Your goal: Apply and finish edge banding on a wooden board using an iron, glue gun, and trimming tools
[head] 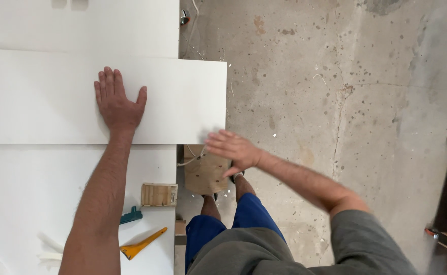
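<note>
The left hand (117, 102) lies flat, palm down, on a white panel (182, 102), fingers straight and close together, thumb spread out to the side; it holds nothing, only presses on the surface. Its bare forearm runs straight up from the bottom edge of the view, over the white table (30, 203), to the wrist at the panel's near edge. The panel lies across the table and juts out past the table's right edge, over the concrete floor (335, 102). The right hand (232, 150) is open too, fingers stretched and slightly fanned toward the left, its fingertips just at the panel's near right corner; it is blurred, so I cannot tell whether it touches the corner or hovers just beside it. It grips nothing. The right arm reaches in from the lower right, elbow bent, a grey sleeve at the upper arm. Below that hand a plywood piece (205, 173) sits on the floor beside the table. On the table, near the left forearm, lie a small wood block (159, 194), a green tool (131, 216) and a yellow scraper (141, 245), all well apart from both hands.
</note>
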